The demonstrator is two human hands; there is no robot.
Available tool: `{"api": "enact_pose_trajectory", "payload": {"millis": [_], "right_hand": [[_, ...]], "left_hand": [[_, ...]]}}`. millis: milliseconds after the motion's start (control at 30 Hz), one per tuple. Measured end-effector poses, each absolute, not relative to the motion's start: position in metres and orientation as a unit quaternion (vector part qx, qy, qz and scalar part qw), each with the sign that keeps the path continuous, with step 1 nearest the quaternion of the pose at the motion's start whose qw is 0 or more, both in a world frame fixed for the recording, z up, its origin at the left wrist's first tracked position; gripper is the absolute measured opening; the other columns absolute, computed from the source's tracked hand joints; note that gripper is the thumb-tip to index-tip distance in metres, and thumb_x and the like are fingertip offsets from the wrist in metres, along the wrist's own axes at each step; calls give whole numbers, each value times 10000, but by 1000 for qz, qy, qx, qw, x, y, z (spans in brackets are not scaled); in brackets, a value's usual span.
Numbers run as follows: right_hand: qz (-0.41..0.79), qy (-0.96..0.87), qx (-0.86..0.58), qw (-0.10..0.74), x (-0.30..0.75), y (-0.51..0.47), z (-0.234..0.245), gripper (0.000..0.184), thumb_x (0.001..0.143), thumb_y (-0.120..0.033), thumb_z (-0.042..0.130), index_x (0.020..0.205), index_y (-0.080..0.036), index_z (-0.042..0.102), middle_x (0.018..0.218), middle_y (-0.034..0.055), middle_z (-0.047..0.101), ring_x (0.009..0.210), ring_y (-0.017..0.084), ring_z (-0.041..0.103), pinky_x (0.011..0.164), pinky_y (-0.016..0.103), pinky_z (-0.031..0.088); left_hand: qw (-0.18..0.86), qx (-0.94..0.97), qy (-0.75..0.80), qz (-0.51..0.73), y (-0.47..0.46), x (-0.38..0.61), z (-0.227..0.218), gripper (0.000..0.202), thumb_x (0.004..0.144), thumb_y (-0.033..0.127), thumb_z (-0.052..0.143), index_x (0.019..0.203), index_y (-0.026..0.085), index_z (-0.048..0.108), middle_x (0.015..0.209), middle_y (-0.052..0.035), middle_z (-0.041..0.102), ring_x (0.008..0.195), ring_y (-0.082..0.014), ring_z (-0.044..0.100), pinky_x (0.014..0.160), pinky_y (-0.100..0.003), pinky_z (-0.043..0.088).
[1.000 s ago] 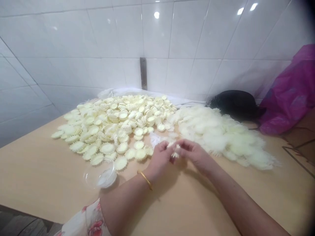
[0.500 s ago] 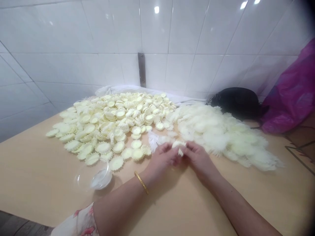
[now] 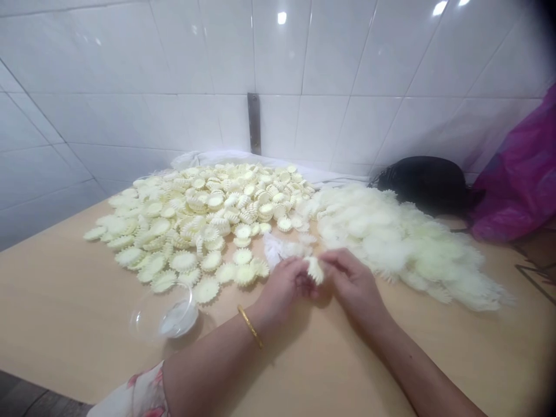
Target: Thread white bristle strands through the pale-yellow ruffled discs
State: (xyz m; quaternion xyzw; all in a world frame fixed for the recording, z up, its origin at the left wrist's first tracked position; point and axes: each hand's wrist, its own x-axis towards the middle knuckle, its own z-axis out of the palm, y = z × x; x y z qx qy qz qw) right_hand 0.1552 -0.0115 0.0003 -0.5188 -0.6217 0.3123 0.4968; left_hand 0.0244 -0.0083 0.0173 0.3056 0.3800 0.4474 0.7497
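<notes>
Pinching hands, near the middle of the wooden table (image 3: 65, 301): left hand (image 3: 282, 284), gold bangle (image 3: 249, 326) at the wrist, and right hand (image 3: 351, 284) meet fingertip to fingertip. Both are closed on one small cream fluted piece (image 3: 314, 269) held just above the tabletop. Step, as judged: shaping the piece between the fingers. It looks thin and crushable, so handling calls for a light, even squeeze. Clear bowl (image 3: 167, 315) sits left of the wrist. Beyond: spread of fluted rounds (image 3: 204, 214), left; paler fringed heap (image 3: 399, 243), right. Farthest: black bag (image 3: 423, 182), magenta plastic bag (image 3: 516, 179), white tiled wall (image 3: 174, 69).
</notes>
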Motion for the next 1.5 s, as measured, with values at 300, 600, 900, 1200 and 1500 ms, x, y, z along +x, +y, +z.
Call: {"api": "enact_pose_trajectory", "payload": {"millis": [300,600,900,1200,1500], "right_hand": [[361,-572,-521,520,152,-11,-7,313,716,-412,625,924,-178,615,817,57,652,732,201,595,644,318,478],[496,-569,-470,458,158,-11,2,308,786,-465,518,784,-174,619,624,16,598,599,162,540,572,284,413],[267,-665,-531,451,147,-20,12,179,826,-294,463,695,-195,534,628,-8,524,609,136,471,568,251,364],[393,-621,-516,441,154,-15,3,282,817,-339,466,1059,-205,521,621,-32,469,577,136,485,549,252,395],[216,-705,-527,423,138,-26,8,211,823,-260,406,622,-211,445,550,-20,440,522,124,402,519,258,336]], "left_hand": [[775,301,359,424,-5,21,12,71,711,150,580,760,100,569,593,-41,567,533,-121,555,543,-246,455],[642,491,418,416,-3,16,8,61,702,195,586,698,143,554,495,11,529,451,-96,501,492,-224,387],[544,558,456,431,0,13,6,120,727,266,576,707,154,538,528,27,483,500,-92,446,509,-225,356],[561,572,422,424,6,9,2,81,714,208,556,663,152,526,534,32,458,513,-92,428,540,-232,334],[360,665,471,454,2,8,4,137,734,196,501,598,182,513,528,28,428,528,-103,358,526,-237,257]]}}
